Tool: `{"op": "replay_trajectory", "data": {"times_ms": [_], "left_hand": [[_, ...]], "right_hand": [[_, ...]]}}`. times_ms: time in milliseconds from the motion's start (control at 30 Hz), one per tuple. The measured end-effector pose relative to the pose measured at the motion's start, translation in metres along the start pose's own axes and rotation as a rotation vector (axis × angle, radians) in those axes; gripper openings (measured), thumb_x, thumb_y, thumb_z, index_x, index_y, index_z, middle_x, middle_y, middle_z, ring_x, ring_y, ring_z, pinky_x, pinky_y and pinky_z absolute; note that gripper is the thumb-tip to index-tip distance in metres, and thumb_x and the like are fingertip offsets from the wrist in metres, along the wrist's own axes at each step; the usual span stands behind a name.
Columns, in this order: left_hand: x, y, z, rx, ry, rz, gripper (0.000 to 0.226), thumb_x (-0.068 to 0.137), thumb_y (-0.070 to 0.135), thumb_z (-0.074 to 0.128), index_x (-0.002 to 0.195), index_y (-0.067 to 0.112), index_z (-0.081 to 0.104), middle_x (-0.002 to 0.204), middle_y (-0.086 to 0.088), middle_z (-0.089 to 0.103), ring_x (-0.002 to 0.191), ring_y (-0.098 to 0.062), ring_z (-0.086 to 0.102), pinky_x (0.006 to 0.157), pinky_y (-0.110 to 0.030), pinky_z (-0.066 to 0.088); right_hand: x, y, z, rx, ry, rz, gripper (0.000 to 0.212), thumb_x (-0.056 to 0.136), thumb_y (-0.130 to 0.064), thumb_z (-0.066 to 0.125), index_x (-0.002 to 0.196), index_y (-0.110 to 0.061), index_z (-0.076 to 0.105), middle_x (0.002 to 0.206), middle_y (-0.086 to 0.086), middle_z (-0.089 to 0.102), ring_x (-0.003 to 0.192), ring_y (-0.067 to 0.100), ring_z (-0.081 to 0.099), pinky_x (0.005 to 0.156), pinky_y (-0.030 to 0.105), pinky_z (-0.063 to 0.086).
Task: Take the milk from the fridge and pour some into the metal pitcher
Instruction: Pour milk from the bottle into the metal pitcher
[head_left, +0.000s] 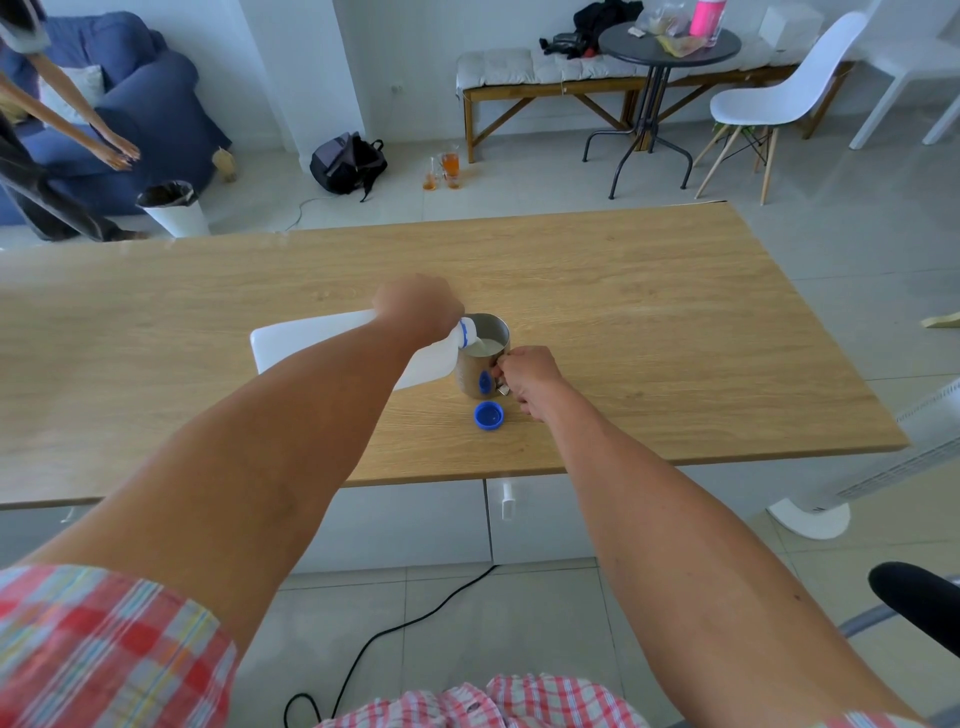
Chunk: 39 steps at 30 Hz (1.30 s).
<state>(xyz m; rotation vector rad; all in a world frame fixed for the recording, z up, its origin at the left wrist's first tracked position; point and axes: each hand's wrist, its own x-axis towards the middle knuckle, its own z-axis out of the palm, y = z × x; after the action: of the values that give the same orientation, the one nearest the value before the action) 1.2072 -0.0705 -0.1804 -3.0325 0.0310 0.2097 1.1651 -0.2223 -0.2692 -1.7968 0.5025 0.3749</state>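
A white plastic milk jug (306, 340) is tipped on its side over the wooden table (649, 312), its blue-ringed neck resting above the rim of the metal pitcher (480, 371). Milk runs from the neck, and white milk shows inside the pitcher. My left hand (418, 306) grips the jug near its neck. My right hand (530, 376) holds the pitcher's handle on its right side. The blue cap (489, 415) lies open side up on the table just in front of the pitcher.
Past the table's far edge stand a white bin (176, 208), a black backpack (348, 161), glasses on the floor (444, 169), a round dark table (667, 47) and a white chair (779, 98). Another person (57, 140) stands at the far left. A black cable (395, 623) runs across the floor.
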Motion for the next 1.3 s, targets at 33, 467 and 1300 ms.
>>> {"op": "replay_trajectory", "data": {"times_ms": [33,467,1300], "left_hand": [[-0.0001,0.0001,-0.0003,0.000,-0.001,-0.001,0.023,0.098,0.026,0.042,0.084,0.015,0.057,0.079,-0.005,0.055,0.080,-0.028,0.059,0.066,-0.036,0.041],[0.0014,0.0008,0.0002,-0.004,-0.007,-0.012,0.026,0.096,0.027,0.043,0.073,0.019,0.050,0.077,-0.004,0.055,0.073,-0.026,0.055,0.065,-0.035,0.040],[0.0029,0.0007,0.0002,0.003,-0.018,-0.022,0.020,0.096,0.028,0.044,0.086,0.017,0.058,0.077,-0.004,0.054,0.070,-0.026,0.054,0.064,-0.035,0.040]], "right_hand": [[0.0001,0.0001,-0.0002,-0.001,-0.001,0.000,0.024,0.094,-0.005,0.048,0.083,-0.009,0.069,0.065,0.004,0.057,0.047,0.014,0.037,0.041,0.020,0.029],[0.0016,0.0000,0.0009,-0.020,0.002,0.008,0.021,0.093,-0.005,0.049,0.095,-0.005,0.070,0.077,0.010,0.058,0.050,0.016,0.037,0.044,0.023,0.031],[0.0036,-0.0005,0.0002,-0.023,0.000,0.010,0.022,0.093,-0.002,0.047,0.092,-0.006,0.068,0.075,0.010,0.057,0.046,0.015,0.035,0.037,0.017,0.026]]}}
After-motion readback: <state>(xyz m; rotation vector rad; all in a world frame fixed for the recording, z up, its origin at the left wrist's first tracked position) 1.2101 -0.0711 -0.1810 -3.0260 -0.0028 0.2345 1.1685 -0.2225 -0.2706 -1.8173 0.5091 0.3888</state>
